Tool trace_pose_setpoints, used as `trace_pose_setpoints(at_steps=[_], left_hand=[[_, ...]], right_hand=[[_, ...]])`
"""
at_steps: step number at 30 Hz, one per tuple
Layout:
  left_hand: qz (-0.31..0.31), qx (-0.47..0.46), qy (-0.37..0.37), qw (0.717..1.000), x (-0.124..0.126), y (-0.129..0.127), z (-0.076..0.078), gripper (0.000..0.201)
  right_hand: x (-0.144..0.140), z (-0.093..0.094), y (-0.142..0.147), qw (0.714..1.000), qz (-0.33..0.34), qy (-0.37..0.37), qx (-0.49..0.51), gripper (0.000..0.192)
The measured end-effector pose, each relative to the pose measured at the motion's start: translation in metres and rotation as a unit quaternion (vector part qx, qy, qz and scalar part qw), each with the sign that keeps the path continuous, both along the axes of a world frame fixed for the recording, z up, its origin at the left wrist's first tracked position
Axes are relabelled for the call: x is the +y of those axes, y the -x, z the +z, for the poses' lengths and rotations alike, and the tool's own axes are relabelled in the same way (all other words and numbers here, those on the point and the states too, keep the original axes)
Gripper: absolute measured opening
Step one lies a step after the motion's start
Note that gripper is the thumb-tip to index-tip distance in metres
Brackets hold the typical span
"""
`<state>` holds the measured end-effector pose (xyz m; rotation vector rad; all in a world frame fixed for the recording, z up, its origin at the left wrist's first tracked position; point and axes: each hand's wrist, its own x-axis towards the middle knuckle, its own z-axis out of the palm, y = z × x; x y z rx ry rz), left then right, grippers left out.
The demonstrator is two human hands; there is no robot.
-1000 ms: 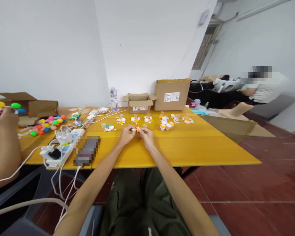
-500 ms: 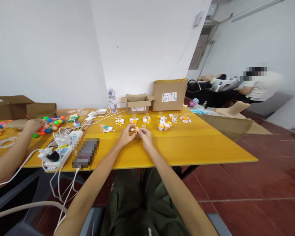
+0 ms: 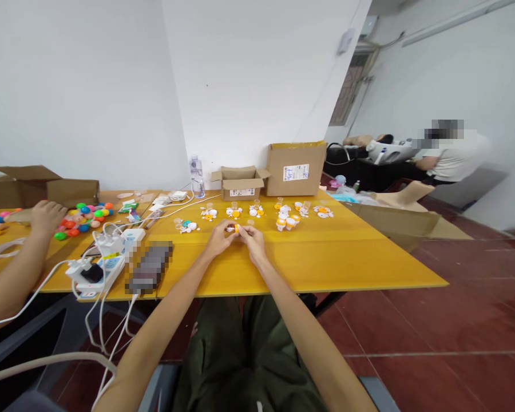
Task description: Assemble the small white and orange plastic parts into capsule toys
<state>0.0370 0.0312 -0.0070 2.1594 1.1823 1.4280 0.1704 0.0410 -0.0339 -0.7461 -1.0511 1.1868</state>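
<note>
Both my hands meet over the yellow table [image 3: 326, 257], pinching one small orange and white plastic piece [image 3: 235, 228] between the fingertips. My left hand [image 3: 218, 238] grips its left side and my right hand [image 3: 253, 240] its right side. Just beyond them lie several small clusters of orange and white parts [image 3: 285, 218] in a row across the table.
Two cardboard boxes [image 3: 296, 167] and a water bottle [image 3: 196, 174] stand at the far edge. A power strip with white cables [image 3: 98, 266] and a dark device [image 3: 149, 266] lie to my left. A co-worker's hand [image 3: 46, 217] rests by coloured balls [image 3: 83, 217]. Another person sits far right.
My hands stay together on the small piece, barely shifting. The co-worker's hand came down from holding coloured balls and now rests on the table by the pile.
</note>
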Motion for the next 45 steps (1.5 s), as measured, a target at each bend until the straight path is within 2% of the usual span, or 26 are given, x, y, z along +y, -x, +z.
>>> trace_pose_setpoints(at_steps=[8,23,34,45], left_hand=[[0.002,-0.003,0.008,1.0,0.0013,0.0003,-0.0003,0.014],[-0.034,0.01,-0.063,0.997,0.0007,0.0021,-0.0013,0.025],[-0.002,0.008,-0.026,1.0,0.0003,0.0004,-0.0015,0.012],[-0.028,0.013,-0.031,0.999,0.0006,0.0013,-0.0026,0.021]], right_hand=[[-0.0005,0.0017,-0.0002,1.0,0.0,0.007,0.007,0.036],[-0.0009,0.0006,-0.0011,1.0,0.008,0.011,0.016,0.038],[-0.0006,0.0013,0.0009,1.0,-0.001,-0.009,0.014,0.04],[0.0012,-0.0011,-0.0014,1.0,0.0,0.002,-0.009,0.044]])
